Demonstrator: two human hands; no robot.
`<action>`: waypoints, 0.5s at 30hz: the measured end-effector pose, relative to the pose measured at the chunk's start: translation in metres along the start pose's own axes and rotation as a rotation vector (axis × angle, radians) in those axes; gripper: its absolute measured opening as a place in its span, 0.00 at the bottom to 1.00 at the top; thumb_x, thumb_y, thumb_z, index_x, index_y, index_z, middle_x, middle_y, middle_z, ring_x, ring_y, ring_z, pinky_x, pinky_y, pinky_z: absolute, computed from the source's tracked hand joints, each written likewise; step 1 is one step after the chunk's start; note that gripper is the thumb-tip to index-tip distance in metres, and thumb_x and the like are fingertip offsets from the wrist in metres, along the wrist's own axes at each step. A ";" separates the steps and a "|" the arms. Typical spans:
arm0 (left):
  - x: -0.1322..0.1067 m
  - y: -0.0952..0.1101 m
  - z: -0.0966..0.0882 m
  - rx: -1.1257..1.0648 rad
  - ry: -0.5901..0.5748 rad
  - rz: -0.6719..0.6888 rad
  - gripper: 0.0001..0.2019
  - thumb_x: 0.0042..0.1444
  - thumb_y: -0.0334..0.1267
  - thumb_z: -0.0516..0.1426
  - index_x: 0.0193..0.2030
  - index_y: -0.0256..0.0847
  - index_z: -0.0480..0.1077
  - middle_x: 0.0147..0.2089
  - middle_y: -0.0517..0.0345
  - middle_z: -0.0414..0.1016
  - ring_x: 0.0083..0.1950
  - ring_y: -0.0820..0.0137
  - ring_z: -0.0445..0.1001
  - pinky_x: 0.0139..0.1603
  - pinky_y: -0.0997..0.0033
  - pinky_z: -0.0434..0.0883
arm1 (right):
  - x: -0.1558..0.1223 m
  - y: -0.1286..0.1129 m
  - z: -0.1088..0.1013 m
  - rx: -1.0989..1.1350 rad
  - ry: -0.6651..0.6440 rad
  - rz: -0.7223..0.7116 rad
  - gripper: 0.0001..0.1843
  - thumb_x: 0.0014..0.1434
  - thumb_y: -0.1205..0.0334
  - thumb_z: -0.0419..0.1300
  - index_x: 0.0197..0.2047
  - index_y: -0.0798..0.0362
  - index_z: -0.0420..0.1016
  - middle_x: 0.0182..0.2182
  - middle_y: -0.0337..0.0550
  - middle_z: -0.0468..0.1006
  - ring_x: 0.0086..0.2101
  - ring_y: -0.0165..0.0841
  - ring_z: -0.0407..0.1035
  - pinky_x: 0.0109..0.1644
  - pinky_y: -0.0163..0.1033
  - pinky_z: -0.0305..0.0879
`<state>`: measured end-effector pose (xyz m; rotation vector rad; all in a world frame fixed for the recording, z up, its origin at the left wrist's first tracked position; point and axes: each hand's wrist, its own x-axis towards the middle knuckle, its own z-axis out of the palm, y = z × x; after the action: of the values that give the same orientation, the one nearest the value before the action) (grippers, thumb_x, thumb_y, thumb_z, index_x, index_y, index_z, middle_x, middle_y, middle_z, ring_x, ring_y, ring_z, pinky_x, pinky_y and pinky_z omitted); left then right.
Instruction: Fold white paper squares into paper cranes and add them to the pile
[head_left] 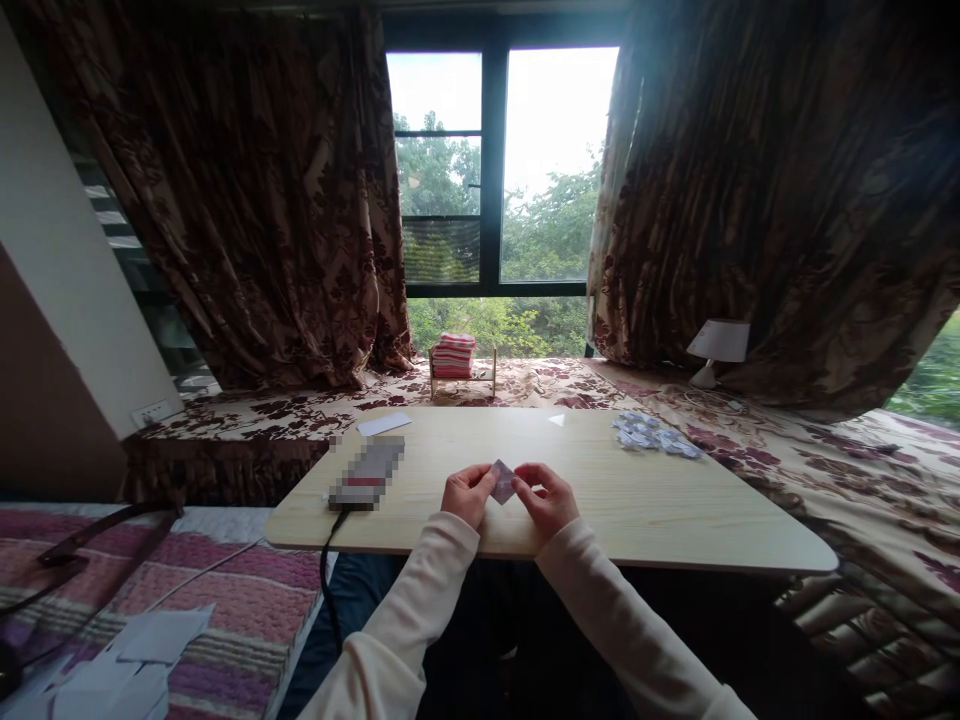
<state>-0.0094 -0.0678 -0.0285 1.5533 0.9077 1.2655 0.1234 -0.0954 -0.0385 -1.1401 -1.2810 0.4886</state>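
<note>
Both my hands meet over the near edge of a light wooden table (pixel 675 500). Between them is a small folded paper piece (pixel 502 481), greyish with a pink tint. My left hand (pixel 466 493) pinches its left side and my right hand (pixel 547 497) pinches its right side. Cream sleeves cover both forearms.
A pile of small folded paper pieces (pixel 654 434) lies at the table's far right. A white paper slip (pixel 384 424) and a tiny white triangle (pixel 556 420) lie at the far edge. A blurred device with a cable (pixel 366 473) sits left. Loose white papers (pixel 142 655) lie on the striped bedcover.
</note>
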 end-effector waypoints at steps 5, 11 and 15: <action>0.000 0.001 0.002 -0.010 0.016 -0.013 0.11 0.58 0.41 0.54 0.41 0.34 0.69 0.40 0.56 0.73 0.39 0.69 0.73 0.41 0.63 0.72 | 0.000 0.000 -0.002 -0.015 -0.008 0.004 0.13 0.48 0.53 0.61 0.30 0.54 0.71 0.27 0.42 0.76 0.29 0.33 0.70 0.29 0.36 0.64; 0.000 0.003 0.002 0.012 0.019 -0.024 0.10 0.58 0.40 0.55 0.40 0.34 0.69 0.39 0.57 0.72 0.39 0.69 0.73 0.40 0.64 0.72 | 0.003 0.011 -0.003 -0.024 -0.079 0.008 0.11 0.58 0.56 0.58 0.34 0.57 0.70 0.29 0.38 0.74 0.29 0.27 0.69 0.31 0.35 0.67; 0.001 0.002 0.002 0.028 0.024 -0.028 0.10 0.58 0.40 0.55 0.39 0.34 0.69 0.38 0.57 0.72 0.37 0.70 0.73 0.39 0.65 0.72 | 0.006 0.015 -0.005 -0.035 -0.125 -0.030 0.12 0.61 0.57 0.55 0.34 0.58 0.71 0.29 0.37 0.73 0.29 0.27 0.69 0.32 0.35 0.68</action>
<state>-0.0073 -0.0682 -0.0265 1.5446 0.9626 1.2595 0.1334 -0.0866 -0.0479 -1.1325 -1.4170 0.5238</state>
